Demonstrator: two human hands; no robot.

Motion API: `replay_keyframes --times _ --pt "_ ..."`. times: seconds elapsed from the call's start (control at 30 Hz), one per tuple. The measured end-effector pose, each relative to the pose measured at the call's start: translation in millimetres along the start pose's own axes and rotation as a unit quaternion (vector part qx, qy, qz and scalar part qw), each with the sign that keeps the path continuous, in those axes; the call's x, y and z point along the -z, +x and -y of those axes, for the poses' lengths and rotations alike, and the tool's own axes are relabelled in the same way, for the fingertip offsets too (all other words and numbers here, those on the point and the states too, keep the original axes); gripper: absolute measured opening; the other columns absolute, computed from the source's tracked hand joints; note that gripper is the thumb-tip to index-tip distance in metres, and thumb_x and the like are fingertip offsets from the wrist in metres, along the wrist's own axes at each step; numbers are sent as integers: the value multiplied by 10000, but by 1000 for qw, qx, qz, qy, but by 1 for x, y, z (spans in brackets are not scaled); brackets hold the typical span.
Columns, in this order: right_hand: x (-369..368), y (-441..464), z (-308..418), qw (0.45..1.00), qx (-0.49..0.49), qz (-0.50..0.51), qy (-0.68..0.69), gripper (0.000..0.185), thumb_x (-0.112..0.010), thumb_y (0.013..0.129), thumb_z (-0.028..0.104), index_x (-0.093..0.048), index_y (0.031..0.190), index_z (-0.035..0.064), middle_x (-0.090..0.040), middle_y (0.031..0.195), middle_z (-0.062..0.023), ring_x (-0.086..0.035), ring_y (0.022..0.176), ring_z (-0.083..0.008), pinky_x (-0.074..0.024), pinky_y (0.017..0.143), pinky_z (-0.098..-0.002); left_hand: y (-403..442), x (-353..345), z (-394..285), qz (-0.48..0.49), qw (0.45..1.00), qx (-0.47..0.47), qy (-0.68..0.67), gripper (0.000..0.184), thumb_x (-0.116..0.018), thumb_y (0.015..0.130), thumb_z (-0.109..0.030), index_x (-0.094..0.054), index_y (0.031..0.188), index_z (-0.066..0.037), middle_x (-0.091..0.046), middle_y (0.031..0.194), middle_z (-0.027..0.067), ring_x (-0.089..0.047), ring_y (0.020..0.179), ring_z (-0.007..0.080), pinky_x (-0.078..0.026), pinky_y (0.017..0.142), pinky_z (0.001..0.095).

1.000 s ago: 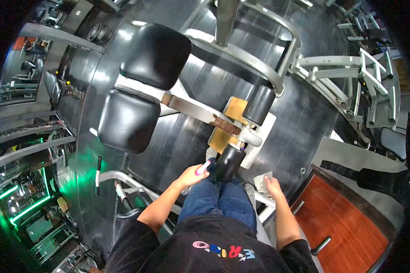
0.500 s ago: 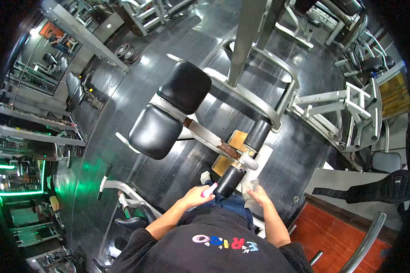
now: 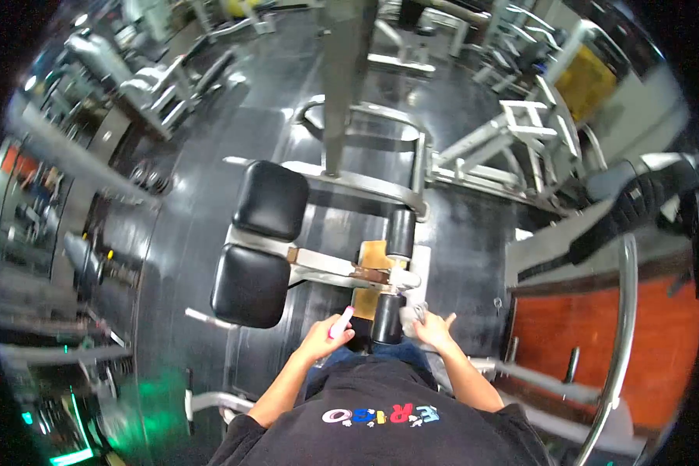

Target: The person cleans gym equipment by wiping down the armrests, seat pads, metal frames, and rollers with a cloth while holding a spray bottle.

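My left hand (image 3: 324, 342) is closed around a slim pink-and-white object (image 3: 342, 322) whose kind I cannot make out. In my right hand (image 3: 433, 332) is a crumpled pale grey cloth (image 3: 412, 317), with one finger sticking out to the right. Between the hands lies the near black foam roller (image 3: 387, 322) of an exercise machine, the cloth close to its right side; I cannot tell whether they touch. Beyond it are the far roller (image 3: 400, 233) and a yellowish foot plate (image 3: 374, 255). Two black padded cushions (image 3: 250, 286) sit on the machine's left.
The machine's grey upright post (image 3: 345, 93) rises ahead. A curved metal bar (image 3: 623, 326) and a reddish-brown panel (image 3: 598, 334) are at the right, with a black belt (image 3: 637, 202) above. Weight machines (image 3: 520, 132) stand beyond. Dark rubber flooring (image 3: 186, 256) surrounds the machine.
The view has turned, so the machine now appears straighter and farther left. My left hand with the pink-and-white object has shifted away from the near roller. The cloth remains in my right hand.
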State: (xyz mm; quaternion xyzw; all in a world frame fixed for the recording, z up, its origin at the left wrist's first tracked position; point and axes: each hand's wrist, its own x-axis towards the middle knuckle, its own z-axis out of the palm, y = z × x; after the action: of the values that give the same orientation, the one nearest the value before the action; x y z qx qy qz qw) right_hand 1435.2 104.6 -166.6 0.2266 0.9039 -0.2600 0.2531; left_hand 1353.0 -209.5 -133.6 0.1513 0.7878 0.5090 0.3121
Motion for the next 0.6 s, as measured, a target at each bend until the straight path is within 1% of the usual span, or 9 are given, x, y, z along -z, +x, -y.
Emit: replay_keyframes --times 0.07,0.13,0.2,0.27,0.3,0.4,0.5,0.53,0.6 --pt "-18 -6 19 990 107 -86 -12 440 -532 894 385 -632 1139 34 -676 993 -197 -589 1100 -386 51 1025 -751 6 18 -13 -9 1000 -30 -3 362 -709 832 -350 -643 1036 -58 -667 843 67 -631 797 148 -494 733 310" --pt "30 -54 87 974 172 -66 129 380 -536 902 333 -626 1117 32 -670 946 -176 -614 1002 -381 -185 1067 -663 10 35 -31 11 999 -49 -3 331 -698 844 -311 -641 1047 -56 -658 836 63 -630 795 147 -500 741 305" --pt "-3 -49 88 970 157 -49 178 331 -562 899 263 -611 1124 25 -672 975 -168 -636 957 -323 -414 984 -481 25 42 -16 72 987 -142 -39 347 -696 864 -281 -616 1080 -23 -646 881 33 -626 798 120 -518 690 278" --pt "10 -89 123 920 209 -122 309 329 -579 898 229 -602 1157 28 -675 972 -151 -638 896 -254 -497 843 -356 32 48 -19 195 969 -147 -39 560 -677 861 -274 -493 1349 -69 -623 1087 104 -617 943 246 -488 887 360" --pt "8 -100 127 905 203 -143 344 408 -610 886 277 -583 1232 63 -664 1101 -172 -635 1044 -292 -476 910 -385 32 45 -38 253 947 -168 -109 580 -684 872 -272 -473 1371 -65 -611 1100 90 -614 930 211 -512 833 341" --pt "18 -145 135 918 89 -164 350 407 -587 915 249 -559 1270 52 -686 1063 -115 -647 953 -212 -478 891 -355 33 26 -67 398 888 -129 -192 563 -669 900 -233 -453 1377 -28 -585 1114 61 -582 900 129 -534 698 275" --pt "22 -170 125 859 174 -343 338 356 -596 905 203 -601 1220 37 -706 993 -84 -656 924 -179 -492 850 -325 36 1 -87 478 849 -119 -190 626 -696 873 -281 -441 1383 -23 -576 1131 72 -580 879 138 -538 714 283" --pt "28 -185 123 870 119 -342 334 313 -589 905 173 -621 1179 24 -702 987 -73 -651 952 -161 -499 851 -322 37 -8 -97 502 833 -121 -198 655 -708 860 -305 -436 1384 -21 -573 1139 75 -580 870 140 -537 717 282" --pt "21 -197 113 794 84 -375 472 383 -618 889 210 -588 1226 32 -702 1015 -103 -651 932 -156 -476 891 -317 30 -18 -134 502 830 -126 -207 651 -730 835 -355 -492 1335 -13 -607 1109 68 -597 892 148 -535 727 280"
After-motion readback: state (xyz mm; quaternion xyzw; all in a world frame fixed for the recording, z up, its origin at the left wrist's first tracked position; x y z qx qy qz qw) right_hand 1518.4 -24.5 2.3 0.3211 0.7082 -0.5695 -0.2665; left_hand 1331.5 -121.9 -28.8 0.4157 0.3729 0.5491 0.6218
